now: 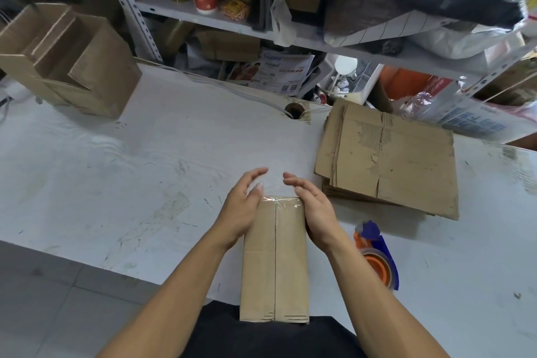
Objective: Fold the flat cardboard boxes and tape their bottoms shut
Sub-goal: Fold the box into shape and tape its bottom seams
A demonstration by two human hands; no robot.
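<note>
Both hands, the left hand (pixel 242 206) and right hand (pixel 312 206), lie spread with straight fingers against the sides of the box (pixel 274 259) at the table's (pixel 145 154) near edge, and should rub the tape (pixel 277 201) down firmly along the seam.

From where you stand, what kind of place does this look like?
Probably a small packing or shipping workroom. A stack of flat cardboard boxes lies on the white table, a tape dispenser sits beside the box between the hands, and cluttered metal shelves stand behind.
</note>
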